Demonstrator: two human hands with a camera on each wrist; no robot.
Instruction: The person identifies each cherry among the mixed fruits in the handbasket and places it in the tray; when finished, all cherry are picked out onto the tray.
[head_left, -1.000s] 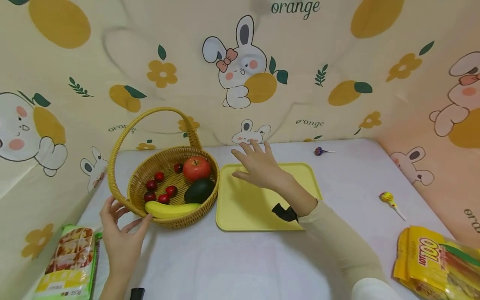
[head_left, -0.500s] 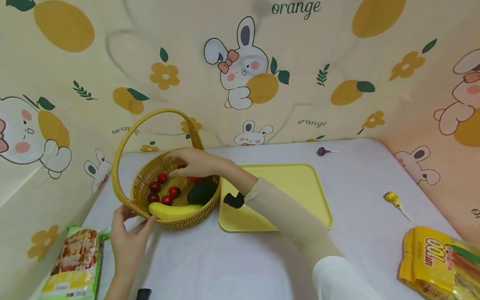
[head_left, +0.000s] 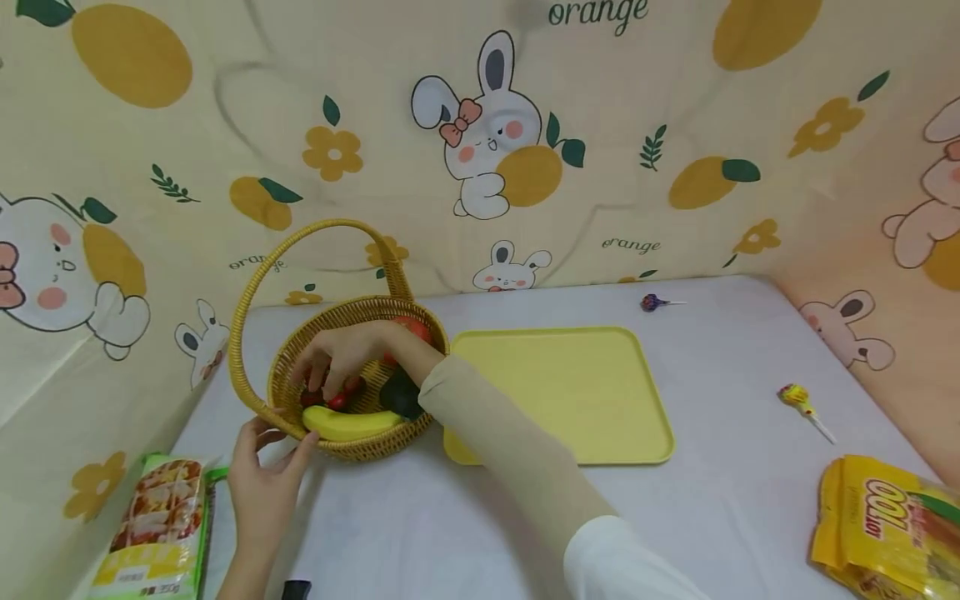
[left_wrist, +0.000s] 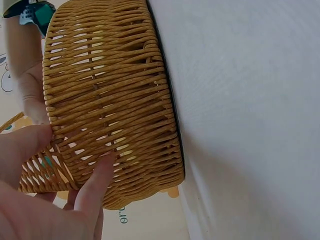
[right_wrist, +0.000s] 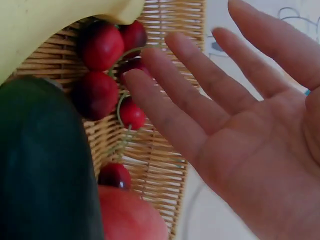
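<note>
A round wicker basket (head_left: 367,451) with a tall arched handle stands at the left of the table. My left hand (head_left: 264,479) holds its near left rim, thumb and fingers against the weave (left_wrist: 105,95) in the left wrist view. Over the basket's inside reaches my right hand (head_left: 341,348). In the right wrist view its fingers (right_wrist: 175,102) are extended, fingertips right at the stemmed cherries (right_wrist: 102,46). A banana (head_left: 352,423) lies along the near inner side. Beside it is a dark green avocado-like fruit (right_wrist: 45,160); the red apple (head_left: 414,327) is partly hidden by my arm.
Right of the basket lies a yellow tray (head_left: 562,392), partly under my right sleeve. A purple-wrapped lollipop (head_left: 651,302) and a yellow one (head_left: 795,396) lie farther right. A green food packet (head_left: 153,525) is at front left, a yellow snack bag (head_left: 885,525) at front right.
My right hand has moved left from above the yellow tray into the basket and lowered toward the cherries. The left hand stays at the basket's rim.
</note>
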